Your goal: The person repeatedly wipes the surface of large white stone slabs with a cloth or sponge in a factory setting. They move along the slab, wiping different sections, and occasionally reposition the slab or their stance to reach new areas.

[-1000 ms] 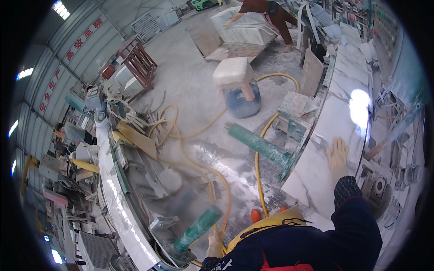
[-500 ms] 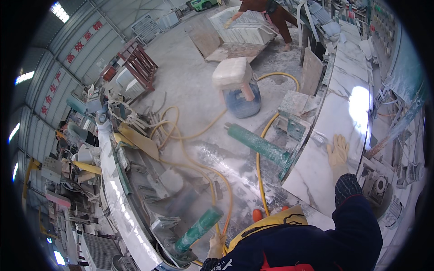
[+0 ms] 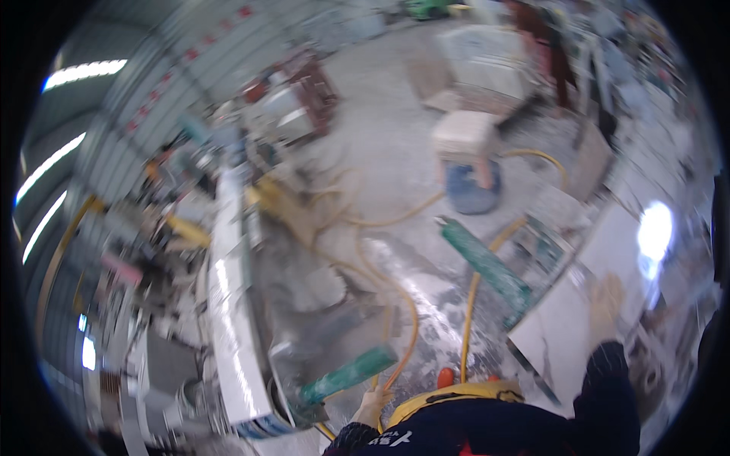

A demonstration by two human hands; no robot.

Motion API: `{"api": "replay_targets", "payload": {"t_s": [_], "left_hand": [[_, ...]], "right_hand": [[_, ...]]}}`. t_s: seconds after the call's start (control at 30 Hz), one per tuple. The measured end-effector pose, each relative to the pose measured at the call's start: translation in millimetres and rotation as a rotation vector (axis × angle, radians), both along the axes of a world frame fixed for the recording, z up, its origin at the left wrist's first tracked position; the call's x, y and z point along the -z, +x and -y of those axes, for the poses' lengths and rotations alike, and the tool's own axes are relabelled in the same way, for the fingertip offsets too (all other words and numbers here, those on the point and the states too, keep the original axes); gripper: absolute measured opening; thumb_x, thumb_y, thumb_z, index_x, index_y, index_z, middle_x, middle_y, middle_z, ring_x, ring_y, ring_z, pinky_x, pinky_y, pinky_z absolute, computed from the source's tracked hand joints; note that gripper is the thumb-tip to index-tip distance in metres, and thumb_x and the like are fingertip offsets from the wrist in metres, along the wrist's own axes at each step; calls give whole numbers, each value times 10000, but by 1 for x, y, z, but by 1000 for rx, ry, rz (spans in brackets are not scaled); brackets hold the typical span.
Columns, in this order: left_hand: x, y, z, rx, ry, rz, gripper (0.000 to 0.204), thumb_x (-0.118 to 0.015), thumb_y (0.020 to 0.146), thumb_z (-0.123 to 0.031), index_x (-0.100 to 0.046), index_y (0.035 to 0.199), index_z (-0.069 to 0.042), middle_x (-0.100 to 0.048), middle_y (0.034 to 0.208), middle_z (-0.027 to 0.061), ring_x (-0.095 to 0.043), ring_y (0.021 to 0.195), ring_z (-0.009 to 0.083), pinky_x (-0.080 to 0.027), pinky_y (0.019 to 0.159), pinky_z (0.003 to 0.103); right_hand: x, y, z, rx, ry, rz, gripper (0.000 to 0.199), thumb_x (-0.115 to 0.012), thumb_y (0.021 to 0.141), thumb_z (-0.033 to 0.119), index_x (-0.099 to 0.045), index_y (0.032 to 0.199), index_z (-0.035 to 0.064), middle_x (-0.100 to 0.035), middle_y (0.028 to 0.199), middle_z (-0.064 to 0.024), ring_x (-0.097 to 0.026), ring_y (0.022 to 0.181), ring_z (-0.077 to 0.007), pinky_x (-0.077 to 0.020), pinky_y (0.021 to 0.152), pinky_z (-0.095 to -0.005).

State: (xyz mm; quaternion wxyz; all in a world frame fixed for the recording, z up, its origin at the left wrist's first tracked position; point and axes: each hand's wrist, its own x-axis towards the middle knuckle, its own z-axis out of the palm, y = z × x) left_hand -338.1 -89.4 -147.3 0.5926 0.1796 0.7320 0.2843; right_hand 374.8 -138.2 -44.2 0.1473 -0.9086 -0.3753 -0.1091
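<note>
My right hand [image 3: 606, 304], in a pale glove, lies on a white grey-veined marble-look slab [image 3: 551, 323], fingers stretched out though smeared by motion. A bright glare spot shows on the slab beyond that hand. My left hand [image 3: 372, 403], also gloved, hangs low beside the near end of a green roller [image 3: 350, 374]. A yellow hose [image 3: 411, 327] runs down close to the left hand. Whether the fingers touch or hold the hose cannot be made out. A second green roller [image 3: 487, 262] slants near the slab's left edge.
A long white slab [image 3: 232, 334] stretches along the left. Ahead, a blue container [image 3: 472, 190] with a pale block on top stands on the dusty floor. Yellow hoses loop across the floor. Farther off are stacked slabs [image 3: 487, 64], a person in brown [image 3: 551, 53] and a dark red rack [image 3: 310, 82].
The view has swung left, so the surroundings sit farther right and look blurred. My right hand still lies on the slab, and my left hand stays low by the roller.
</note>
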Motion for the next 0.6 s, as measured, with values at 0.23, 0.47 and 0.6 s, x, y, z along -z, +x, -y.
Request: {"api": "replay_targets", "payload": {"t_s": [0.23, 0.47, 0.6], "left_hand": [[-9, 11, 2, 165, 46, -103, 422, -573, 1014, -290, -583, 1248, 61, -760, 1062, 207, -765, 887, 286, -605, 719, 346], [-16, 19, 11, 45, 77, -69, 429, -575, 1011, -320, -605, 1238, 42, -766, 1058, 186, -765, 865, 258, -582, 688, 322], [-22, 6, 19, 144, -2, -142, 415, -600, 1009, -308, -601, 1256, 25, -765, 1061, 191, -769, 876, 276, -585, 672, 318]], "right_hand": [[-19, 10, -8, 80, -271, -86, 623, -400, 1085, 429, -378, 1594, 71, -338, 1655, -187, -269, 1546, -334, -145, 1272, -495], [-16, 13, -10, 105, -261, -96, 620, -396, 1080, 428, -376, 1599, 89, -346, 1651, -187, -272, 1547, -335, -148, 1272, -501], [-20, 14, -9, 102, -253, -96, 614, -417, 1076, 414, -384, 1594, 85, -351, 1650, -181, -272, 1547, -332, -151, 1271, -499]]}}
